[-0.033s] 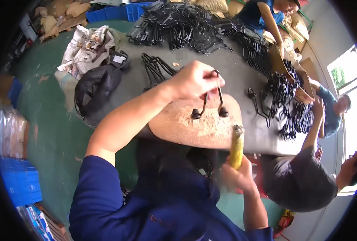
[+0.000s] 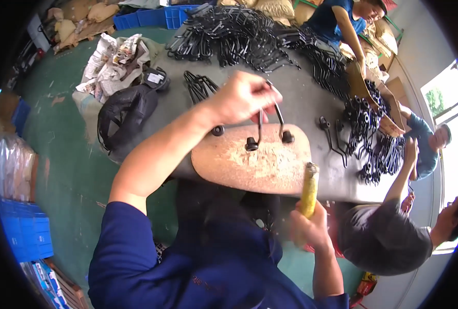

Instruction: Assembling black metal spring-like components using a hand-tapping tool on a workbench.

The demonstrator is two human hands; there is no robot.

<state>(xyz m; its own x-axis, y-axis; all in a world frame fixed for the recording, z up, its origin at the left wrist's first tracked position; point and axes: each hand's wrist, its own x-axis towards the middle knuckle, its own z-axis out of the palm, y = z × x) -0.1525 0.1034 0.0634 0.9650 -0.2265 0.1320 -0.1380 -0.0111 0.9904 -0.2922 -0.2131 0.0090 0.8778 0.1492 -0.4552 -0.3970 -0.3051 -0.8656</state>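
Over the wooden board (image 2: 223, 166), my left hand (image 2: 243, 99) pinches a bent black metal rod (image 2: 278, 116). Its two legs hang downward, each with a round black end close above the board or touching it; I cannot tell which. My fingers cover part of the rod's upper bend. My right hand (image 2: 312, 225), right of the board and nearer my body, is closed round a yellow stick-like tool (image 2: 309, 193) tilted upward, with a worn grey tip. Its lower part is hidden or blurred by my hand. The board's middle is scuffed and splintered.
More bent black rods (image 2: 198, 86) lie behind my left forearm. A large pile of them (image 2: 234, 36) covers the table's far side. Another heap (image 2: 365, 116) is at right, beside a cardboard box (image 2: 391, 105). A black bag (image 2: 128, 110) sits left. Co-workers (image 2: 383, 232) are close at right.
My left hand has shifted slightly left and up, tilting the rod's upper part; its round ends are nearly in place. My right hand and the yellow tool have moved slightly right.
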